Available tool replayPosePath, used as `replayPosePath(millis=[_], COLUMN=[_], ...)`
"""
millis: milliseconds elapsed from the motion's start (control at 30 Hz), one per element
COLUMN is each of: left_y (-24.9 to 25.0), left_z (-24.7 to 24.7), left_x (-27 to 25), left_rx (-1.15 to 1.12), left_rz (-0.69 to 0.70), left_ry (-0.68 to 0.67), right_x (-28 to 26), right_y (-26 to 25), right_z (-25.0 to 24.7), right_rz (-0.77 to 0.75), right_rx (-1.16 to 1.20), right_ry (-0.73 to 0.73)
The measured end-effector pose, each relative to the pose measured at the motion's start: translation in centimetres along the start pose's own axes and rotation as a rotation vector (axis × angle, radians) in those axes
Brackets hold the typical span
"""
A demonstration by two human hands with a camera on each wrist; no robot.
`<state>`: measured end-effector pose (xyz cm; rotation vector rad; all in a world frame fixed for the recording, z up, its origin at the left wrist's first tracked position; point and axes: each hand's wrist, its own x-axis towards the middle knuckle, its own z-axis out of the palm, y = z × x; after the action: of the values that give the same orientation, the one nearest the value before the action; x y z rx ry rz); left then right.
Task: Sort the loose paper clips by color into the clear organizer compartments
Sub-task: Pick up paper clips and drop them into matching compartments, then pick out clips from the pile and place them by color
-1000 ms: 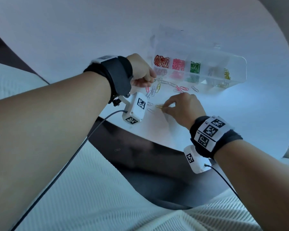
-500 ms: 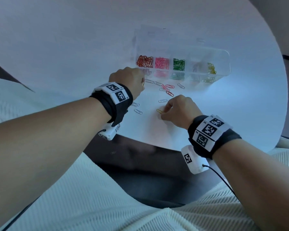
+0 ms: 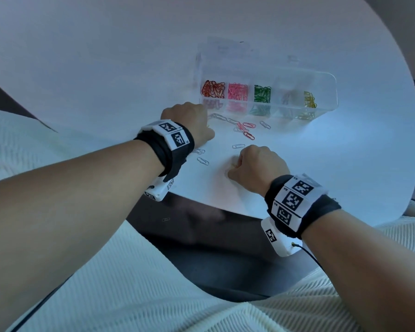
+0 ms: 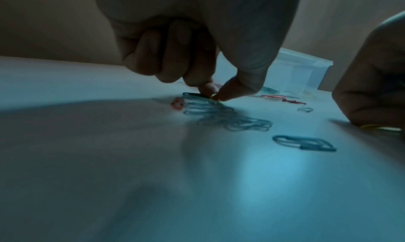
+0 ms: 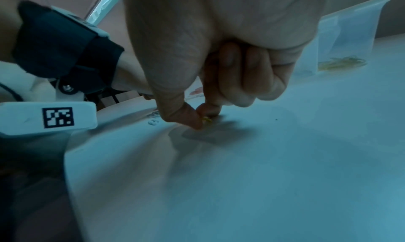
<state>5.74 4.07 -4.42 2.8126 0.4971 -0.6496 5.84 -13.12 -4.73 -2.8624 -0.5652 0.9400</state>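
White and smooth, the round table (image 3: 106,68) carries everything, its near edge curving over a dark floor. At the left, the left hand (image 3: 187,121) rests knuckles-up on the tabletop, its forearm banded by a black strap with square printed markers. From the left wrist view its thumb and forefinger are pressed together on a small yellow paper clip (image 4: 213,95), right at the table surface, with the other fingers curled into the palm. Just beneath that pinch lies a cluster of thin bluish wire clips (image 4: 221,114), looped and overlapping, and one more bluish clip (image 4: 303,143) sits alone nearer the camera.

Between the hands, more loose clips are strewn on the table: pale ones (image 3: 238,146) and a few red and pink ones (image 3: 247,130), all near the organizer's front wall.

Further right, the right hand (image 3: 256,168) is balled low on the table close to the near edge. The right wrist view shows its thumb and forefinger tips closed on another yellow clip (image 5: 207,119) against the surface, remaining fingers tucked in.

Behind the strewn clips stands the clear organizer (image 3: 328,80), a long transparent plastic box with rounded corners, split into a row of compartments. From left to right they hold tangled orange-red clips (image 3: 212,88), pink clips (image 3: 237,91), green clips (image 3: 262,93), a faint pale heap I cannot make out, and yellow clips (image 3: 309,100).
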Motion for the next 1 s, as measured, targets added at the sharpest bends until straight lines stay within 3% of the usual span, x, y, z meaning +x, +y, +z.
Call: replayPosePath(millis=[133, 300, 500, 633, 867, 1000], left_y=[0.4, 1.8, 4.8, 7.6, 13.3, 15.1], left_z=[-1.0, -1.9, -2.7, -4.5, -7.5, -7.8], left_x=[-0.7, -1.0, -1.3, -0.5, 1.1, 2.2], left_rx=[-0.057, -0.392, -0.609, -0.869, -1.303, -1.459], left_rz=[0.024, 0.038, 0.317, 0.325, 0.268, 0.11], left_ry=[0.053, -0.02, -0.049, -0.108, -0.244, -0.261], right_x=[-0.5, -0.6, -1.5, -1.0, 1.4, 2.1], right_y=[0.4, 3.2, 8.7, 11.2, 12.0, 11.9], right_z=[-1.3, -6.5, -12.3, -13.3, -13.1, -13.3], right_rz=[-0.009, -0.037, 0.092, 0.163, 0.269, 0.306], right_rx=[0.09, 0.579, 1.2, 1.48, 1.611, 1.6], right_ry=[-0.067, 0.032, 0.05, 0.13, 0.144, 0.098])
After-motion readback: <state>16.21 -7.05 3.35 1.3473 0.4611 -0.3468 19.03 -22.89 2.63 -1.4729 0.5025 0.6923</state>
